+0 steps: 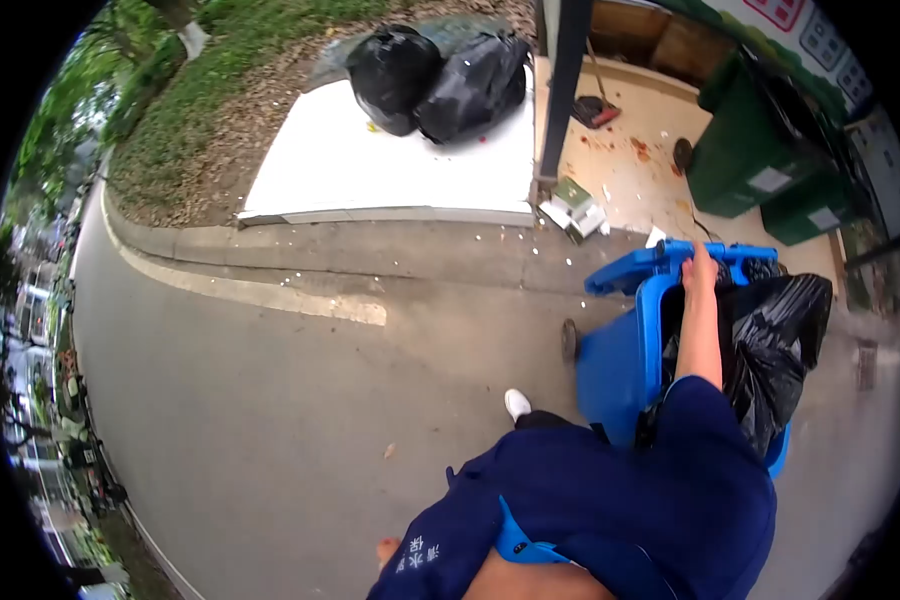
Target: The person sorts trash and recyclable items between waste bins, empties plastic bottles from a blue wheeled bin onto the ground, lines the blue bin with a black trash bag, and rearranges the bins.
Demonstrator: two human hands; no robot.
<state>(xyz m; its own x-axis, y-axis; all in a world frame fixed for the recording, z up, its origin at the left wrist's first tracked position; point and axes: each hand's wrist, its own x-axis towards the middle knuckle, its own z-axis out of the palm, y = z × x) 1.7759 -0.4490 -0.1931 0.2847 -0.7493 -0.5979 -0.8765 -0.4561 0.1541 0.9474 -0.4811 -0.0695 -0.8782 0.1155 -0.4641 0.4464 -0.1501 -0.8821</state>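
Boxy blue plastic wheeled bin (610, 370) at R, crinkled glossy blk plastic bag (785, 325) bulging inside; R hand (703, 268) grasping bin's top edge, L hand (387, 550) mostly hidden, can't tell grip. Smooth grey pavement (270, 430) below; flat white slab (305, 160) beyond.

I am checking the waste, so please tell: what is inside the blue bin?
Black plastic bulges out of the blue bin. Whatever the plastic wraps, and the bin's inner bottom, are covered and cannot be seen.
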